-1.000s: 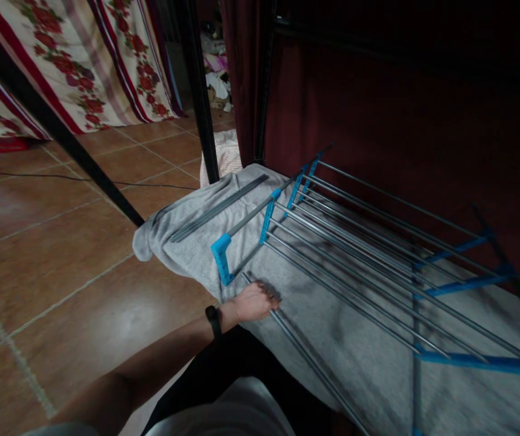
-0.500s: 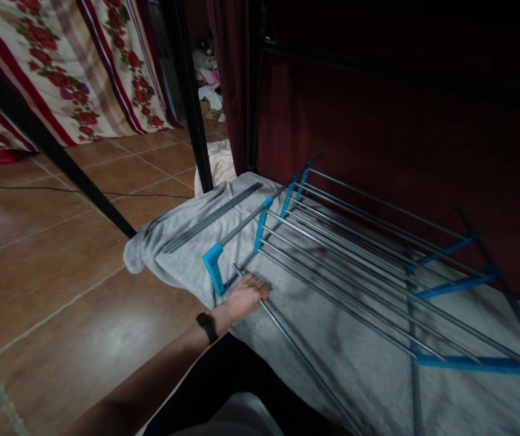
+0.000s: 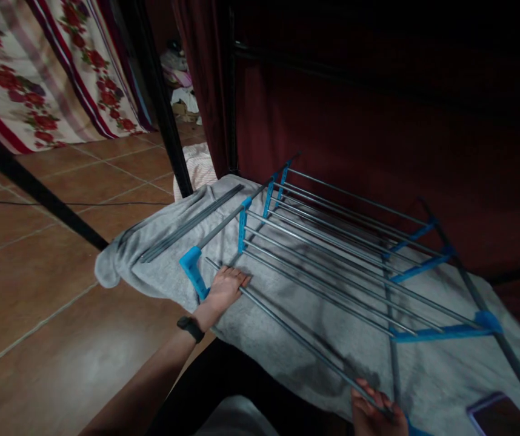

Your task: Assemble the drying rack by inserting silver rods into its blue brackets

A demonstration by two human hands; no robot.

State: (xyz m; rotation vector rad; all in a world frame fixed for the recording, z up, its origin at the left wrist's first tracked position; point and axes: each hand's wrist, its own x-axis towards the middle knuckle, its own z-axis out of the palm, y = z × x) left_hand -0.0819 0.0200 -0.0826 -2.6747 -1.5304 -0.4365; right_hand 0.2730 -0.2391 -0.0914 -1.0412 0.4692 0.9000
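My left hand (image 3: 228, 283), a dark band on its wrist, is closed over a thin grey metal rod (image 3: 294, 334) close to its far end. At the bottom edge my right hand (image 3: 376, 409) grips the near end of the same rod, partly cut off by the frame. The rod slants across the grey blanket (image 3: 282, 357). Beyond it stands a drying rack (image 3: 333, 242) with several metal bars and blue plastic joints. A blue corner piece (image 3: 193, 269) of the rack's frame sits just left of my left hand.
Several loose grey rods (image 3: 191, 224) lie on the blanket's far left part. A phone (image 3: 503, 415) rests at the lower right. Dark bed posts (image 3: 162, 103) rise at the left, above the tiled floor (image 3: 60, 254). A dark red curtain (image 3: 355, 127) hangs behind the rack.
My right hand has come into view at the bottom, holding the rod's near end. The view has swung right, bringing the phone into sight. My left hand stays on the rod.
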